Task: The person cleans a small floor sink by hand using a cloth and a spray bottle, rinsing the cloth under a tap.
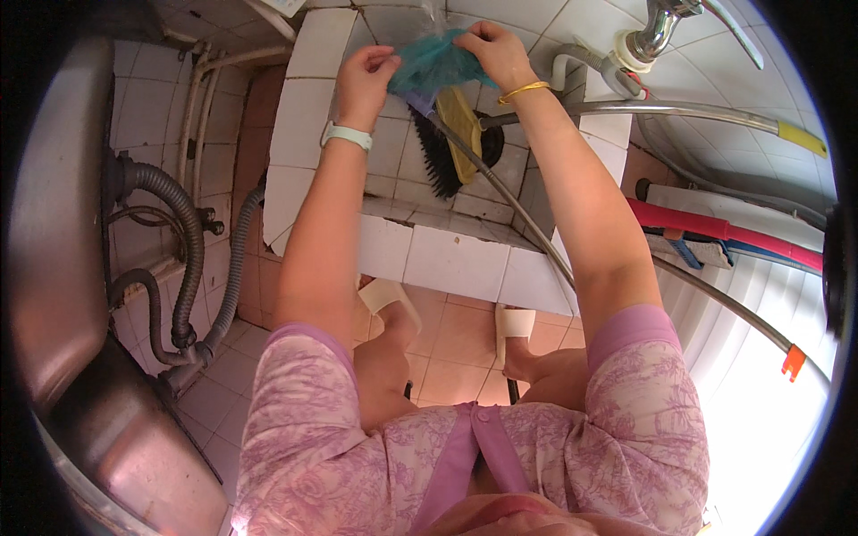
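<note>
Water falls onto a teal mesh cloth or net [432,63] stretched between my two hands above a white-tiled basin. My left hand [365,84] pinches its left edge between thumb and fingers. The upper right part of it is gripped by my right hand [494,53]. Just below the cloth, a broom head with black bristles [432,151] stands in the basin beside a yellow brush or broom head [459,130]. A metal handle [503,191] slants from there down over the basin's front rim, passing under my right forearm. What the cloth exactly is cannot be told.
A chrome tap [660,30] is on the wall at upper right. Another metal pole with a yellow end [801,137] reaches right. Red-handled tools [724,228] lean at the right. Grey drain hoses [191,248] and a steel sink [64,221] are at the left. The tiled rim [456,261] crosses in front.
</note>
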`<move>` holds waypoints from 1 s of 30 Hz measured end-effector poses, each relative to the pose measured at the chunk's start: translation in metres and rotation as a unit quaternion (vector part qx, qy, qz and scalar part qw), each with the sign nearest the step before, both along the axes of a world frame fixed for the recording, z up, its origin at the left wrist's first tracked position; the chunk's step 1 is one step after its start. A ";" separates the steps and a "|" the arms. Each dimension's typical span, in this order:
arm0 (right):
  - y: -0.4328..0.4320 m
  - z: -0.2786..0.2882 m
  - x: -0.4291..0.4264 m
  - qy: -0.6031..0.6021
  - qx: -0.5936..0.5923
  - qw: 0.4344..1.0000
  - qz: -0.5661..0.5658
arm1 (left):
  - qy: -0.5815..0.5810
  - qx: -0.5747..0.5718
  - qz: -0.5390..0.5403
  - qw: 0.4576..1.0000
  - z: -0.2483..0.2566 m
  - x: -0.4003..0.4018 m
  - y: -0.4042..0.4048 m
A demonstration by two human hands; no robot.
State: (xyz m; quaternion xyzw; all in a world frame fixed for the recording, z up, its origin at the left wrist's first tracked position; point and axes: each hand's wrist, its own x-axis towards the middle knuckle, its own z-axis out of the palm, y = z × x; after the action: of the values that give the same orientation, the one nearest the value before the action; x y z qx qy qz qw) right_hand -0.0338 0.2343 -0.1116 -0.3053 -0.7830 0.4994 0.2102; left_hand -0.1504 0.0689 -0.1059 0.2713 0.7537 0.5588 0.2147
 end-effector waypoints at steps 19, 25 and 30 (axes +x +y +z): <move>-0.053 0.028 -0.018 -0.053 0.173 0.979 -0.096 | -0.546 0.229 0.043 0.805 0.004 0.063 0.048; -0.121 0.013 -0.014 0.176 0.215 0.943 -0.182 | -0.531 0.200 -0.044 0.822 -0.039 0.001 0.039; -0.054 0.013 -0.021 -0.007 0.149 0.973 -0.179 | -0.494 0.180 0.042 0.850 0.013 0.065 0.052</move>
State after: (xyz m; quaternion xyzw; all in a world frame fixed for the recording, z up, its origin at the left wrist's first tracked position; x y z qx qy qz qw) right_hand -0.0543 0.1802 -0.0989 -0.4094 -0.7828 0.3294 0.3334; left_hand -0.0856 0.1209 -0.0926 -0.0386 0.4450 0.7534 0.4825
